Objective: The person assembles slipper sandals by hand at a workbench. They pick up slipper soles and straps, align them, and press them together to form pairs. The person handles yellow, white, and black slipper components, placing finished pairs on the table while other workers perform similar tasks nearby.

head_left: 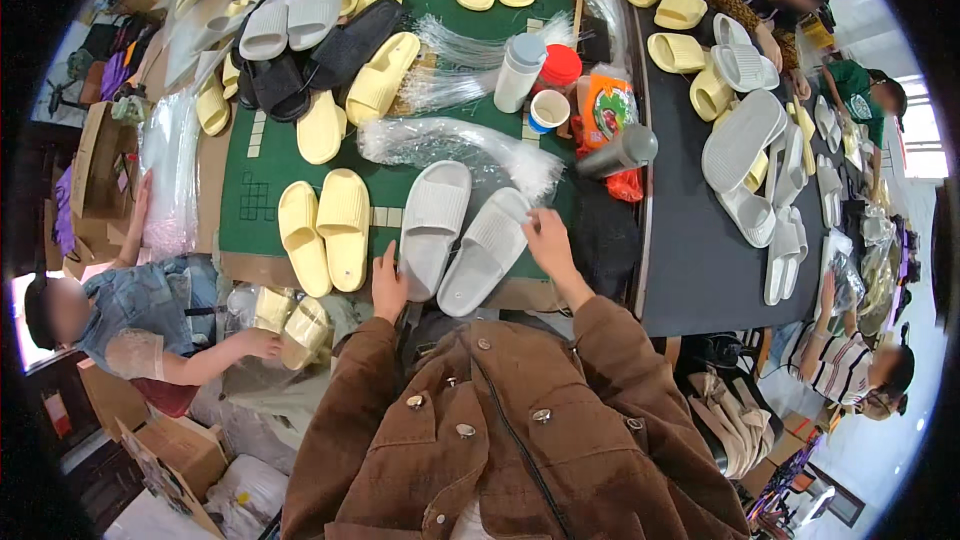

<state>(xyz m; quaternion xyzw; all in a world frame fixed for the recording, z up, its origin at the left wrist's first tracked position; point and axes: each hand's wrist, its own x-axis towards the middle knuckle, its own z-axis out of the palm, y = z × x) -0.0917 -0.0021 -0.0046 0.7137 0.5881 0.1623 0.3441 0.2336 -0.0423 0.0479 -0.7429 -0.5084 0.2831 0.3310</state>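
From my end of the feed I have the pair of gray slippers (434,230) lying side by side at the near edge of the green tabletop (275,155), toward its right corner, splayed a little apart at the far ends; my left hand (388,285) is just outside the left one, fingers loosely extended and clamped on nothing, though I cannot tell whether they brush its side; my right hand (548,248) has its fingertips at the outer edge of the right one, fingers bent, and whether they pinch it or merely rest there I cannot tell.

To the left along that near edge I see yellow slippers (343,225), a pair set close together; beyond the gray pair lies a bundle of clear plastic bags (455,145); toward the right edge stand a pale bottle (520,70) and a paper cup (548,112), with a dark gray bottle (615,152) tilted near them; black slippers (355,45) lie toward the far left corner.

Past the left edge, a co-worker (145,315) has a hand on a bagged yellow slipper (305,335); on the black tabletop (690,260) to the right, more gray footwear (740,140) is heaped.
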